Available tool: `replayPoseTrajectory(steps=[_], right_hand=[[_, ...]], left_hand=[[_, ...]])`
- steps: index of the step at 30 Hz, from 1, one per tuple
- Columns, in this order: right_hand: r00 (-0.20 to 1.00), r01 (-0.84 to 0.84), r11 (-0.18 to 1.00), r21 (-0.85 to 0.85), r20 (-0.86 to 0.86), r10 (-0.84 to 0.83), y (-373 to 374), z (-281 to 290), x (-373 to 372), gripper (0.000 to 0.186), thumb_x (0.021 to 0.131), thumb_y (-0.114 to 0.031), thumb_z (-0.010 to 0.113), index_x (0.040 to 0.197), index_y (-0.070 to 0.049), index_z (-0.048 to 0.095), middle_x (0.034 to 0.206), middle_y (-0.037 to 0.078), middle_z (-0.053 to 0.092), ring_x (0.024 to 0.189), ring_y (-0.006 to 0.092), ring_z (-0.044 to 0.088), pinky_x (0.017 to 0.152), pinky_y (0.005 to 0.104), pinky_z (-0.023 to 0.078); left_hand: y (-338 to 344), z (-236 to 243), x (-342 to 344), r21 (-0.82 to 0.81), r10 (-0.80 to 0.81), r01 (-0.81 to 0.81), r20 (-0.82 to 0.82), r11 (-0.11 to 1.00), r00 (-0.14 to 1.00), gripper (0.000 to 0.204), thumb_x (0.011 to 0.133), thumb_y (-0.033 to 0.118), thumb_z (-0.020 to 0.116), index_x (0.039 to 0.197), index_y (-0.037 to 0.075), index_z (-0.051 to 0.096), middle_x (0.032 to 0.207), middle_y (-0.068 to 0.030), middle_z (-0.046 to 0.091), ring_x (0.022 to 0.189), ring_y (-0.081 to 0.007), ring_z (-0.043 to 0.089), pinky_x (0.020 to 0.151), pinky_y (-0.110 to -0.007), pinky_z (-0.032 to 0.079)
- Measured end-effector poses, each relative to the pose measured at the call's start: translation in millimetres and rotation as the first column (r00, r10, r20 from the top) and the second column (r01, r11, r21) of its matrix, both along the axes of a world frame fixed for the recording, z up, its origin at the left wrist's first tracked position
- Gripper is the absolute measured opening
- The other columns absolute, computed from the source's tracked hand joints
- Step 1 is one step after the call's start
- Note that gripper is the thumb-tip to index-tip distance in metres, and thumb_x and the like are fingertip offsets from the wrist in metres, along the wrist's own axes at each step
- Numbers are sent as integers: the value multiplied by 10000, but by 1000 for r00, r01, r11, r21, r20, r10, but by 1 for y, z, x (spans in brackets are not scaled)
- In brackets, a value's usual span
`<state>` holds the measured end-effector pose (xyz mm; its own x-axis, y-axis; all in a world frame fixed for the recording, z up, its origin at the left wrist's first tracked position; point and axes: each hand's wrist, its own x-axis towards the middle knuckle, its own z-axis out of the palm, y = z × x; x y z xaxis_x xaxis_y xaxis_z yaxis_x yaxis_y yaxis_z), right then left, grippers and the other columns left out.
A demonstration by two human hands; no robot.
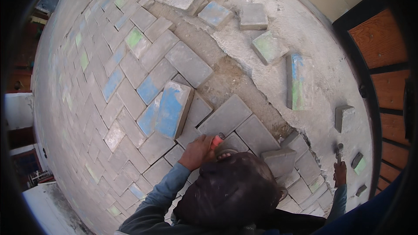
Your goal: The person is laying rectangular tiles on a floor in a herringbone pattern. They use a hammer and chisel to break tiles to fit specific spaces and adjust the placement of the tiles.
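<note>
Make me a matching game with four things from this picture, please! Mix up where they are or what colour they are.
Things:
1. Hammer
2. Red handle
3. Blue-and-green block
4. Wooden panels

Clues:
A. Lying on the concrete
B. At a co-worker's left hand
C. Orange-brown, near the picture's right edge
D. In a co-worker's right hand

Right pairs: 1-D, 2-B, 3-A, 4-C.
</note>
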<state>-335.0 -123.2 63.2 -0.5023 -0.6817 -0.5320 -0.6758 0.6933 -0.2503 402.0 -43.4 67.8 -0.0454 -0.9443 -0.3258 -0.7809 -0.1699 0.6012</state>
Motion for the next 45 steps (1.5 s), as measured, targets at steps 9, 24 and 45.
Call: replayPoseTrajectory(steps=[9,24,45], right_hand=[[722,423,846,-324,685,-99,-14,124,222,140,1058,-272,589,1057,-161,504,656,-76,363,440,17,319,350,217,281],[599,81,961,-263,784,164,-49,153,402,158,1062,-258,603,1063,-131,508,628,-65,407,438,24,329,375,220,286],[485,195,86,-977,172,858,-166,247,564,299,1093,-318,528,1183,-33,529,665,-23,437,498,27,364,408,211,318]], left_hand=[[-178,68,55,-137,272,-568,-772,812,575,294,957,158,694,1193,10,603,1094,-85,673,1034,-161,642,921,-331,503],[-315,14,42,-332,54,-289,-569,898,821,316,921,326,742,1066,57,657,969,-80,692,921,-197,644,875,-351,498],[-315,22,37,-279,32,-191,-490,941,871,431,867,361,830,1113,25,716,937,-90,729,863,-129,640,810,-342,508]])
